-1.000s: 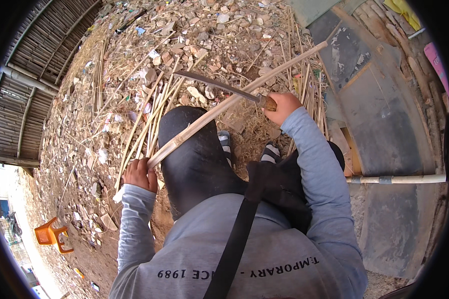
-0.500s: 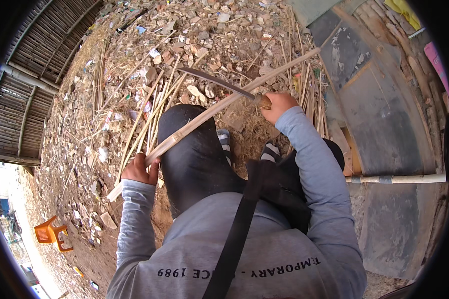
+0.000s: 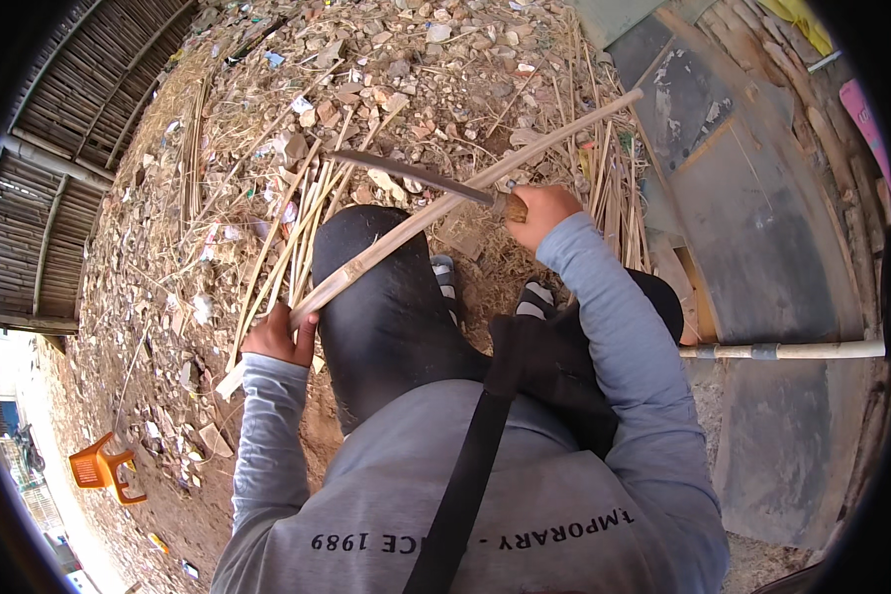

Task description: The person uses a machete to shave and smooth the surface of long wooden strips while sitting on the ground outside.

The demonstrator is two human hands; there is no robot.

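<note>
- Bamboo strip (image 3: 436, 213): a long pale length running diagonally from lower left to upper right, laid across the person's raised dark-trousered knee (image 3: 386, 297); its far end reaches over the ground litter toward the dark sheets at upper right.
- Left hand (image 3: 279, 337): fingers clenched around the near end of the bamboo strip, holding it down just beside the knee.
- Right hand (image 3: 540, 210): fingers clenched on the wooden handle of a long-bladed knife (image 3: 416, 178); the dark blade lies across the strip, its edge touching or just over the bamboo, with the tip pointing left.
- Step in hand, by judgement: shaving or splitting the strip with the blade. The next stroke calls for a firm left-hand grip and a blade path kept well clear of the knee and the left fingers.
- Surroundings: loose bamboo slivers (image 3: 297, 228) lie on the ground to the left, with rubble and scraps beyond them; a pale pole (image 3: 792, 349) lies at right over dark sheets; an orange plastic chair (image 3: 99, 465) stands far lower left.
- Containers: none identifiable in view.
</note>
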